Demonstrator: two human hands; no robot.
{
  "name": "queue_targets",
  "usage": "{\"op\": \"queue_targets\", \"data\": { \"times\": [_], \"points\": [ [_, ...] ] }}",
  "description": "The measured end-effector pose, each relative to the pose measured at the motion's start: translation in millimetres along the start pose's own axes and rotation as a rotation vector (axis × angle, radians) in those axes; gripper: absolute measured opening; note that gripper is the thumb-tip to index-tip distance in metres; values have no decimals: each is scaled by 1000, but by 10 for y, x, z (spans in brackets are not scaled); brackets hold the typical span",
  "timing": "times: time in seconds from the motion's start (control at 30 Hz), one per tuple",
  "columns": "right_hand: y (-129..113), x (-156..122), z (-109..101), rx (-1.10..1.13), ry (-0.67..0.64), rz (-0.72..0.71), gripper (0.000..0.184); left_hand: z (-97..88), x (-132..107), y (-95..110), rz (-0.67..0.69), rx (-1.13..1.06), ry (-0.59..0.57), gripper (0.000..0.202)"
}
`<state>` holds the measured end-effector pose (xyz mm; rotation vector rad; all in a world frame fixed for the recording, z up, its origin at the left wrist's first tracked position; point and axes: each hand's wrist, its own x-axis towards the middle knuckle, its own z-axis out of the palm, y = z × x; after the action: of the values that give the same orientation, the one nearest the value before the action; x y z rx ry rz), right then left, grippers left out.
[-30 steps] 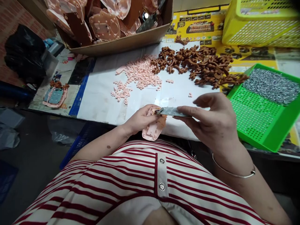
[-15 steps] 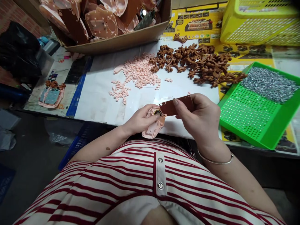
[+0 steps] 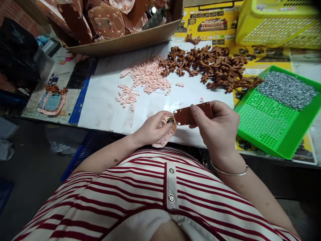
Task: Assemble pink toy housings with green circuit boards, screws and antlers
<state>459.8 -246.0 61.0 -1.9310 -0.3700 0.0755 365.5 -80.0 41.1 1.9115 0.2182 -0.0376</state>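
My left hand (image 3: 150, 130) grips a pink plastic shell (image 3: 162, 140) near the table's front edge. Under its thumb a dark round part with yellow wire (image 3: 170, 119) shows in the shell's upper end. My right hand (image 3: 220, 124) pinches a flat brown board (image 3: 185, 116) with holes along its edges, thumb on top. The board's left end is close beside the shell; whether they touch I cannot tell. Beyond the hands lie a heap of small pink plastic pieces (image 3: 150, 75) and a pile of brown antler-shaped plastic parts (image 3: 213, 65).
A green basket (image 3: 260, 130) with many silver screws (image 3: 286, 88) stands at the right. Behind it is a yellow basket (image 3: 278, 30). A cardboard box (image 3: 125, 45) full of pink shells and brown boards sits at the back left. Another pink assembly (image 3: 52, 100) lies far left.
My right hand has drawn the brown board slightly to the right, away from the shell's end. My left hand still holds the shell. The view has shifted a little.
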Motion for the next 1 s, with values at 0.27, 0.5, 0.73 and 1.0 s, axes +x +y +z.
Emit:
{"op": "queue_targets", "data": {
  "times": [0.27, 0.5, 0.73, 1.0],
  "points": [
    [14, -26, 61, -62, 60, -301, 26, -27, 22, -14, -62, -240, -34, 32],
    [72, -52, 10, -98, -53, -639, 2, -84, 4, 8, -175, -385, -79, 37],
    [193, -64, -50, -149, -105, -766, 17, -111, -6, -12, -231, -499, -56, 42],
    [270, -84, -75, -171, -139, -774, 27, -118, 11, -3, -223, -601, -68, 35]
  ]
}}
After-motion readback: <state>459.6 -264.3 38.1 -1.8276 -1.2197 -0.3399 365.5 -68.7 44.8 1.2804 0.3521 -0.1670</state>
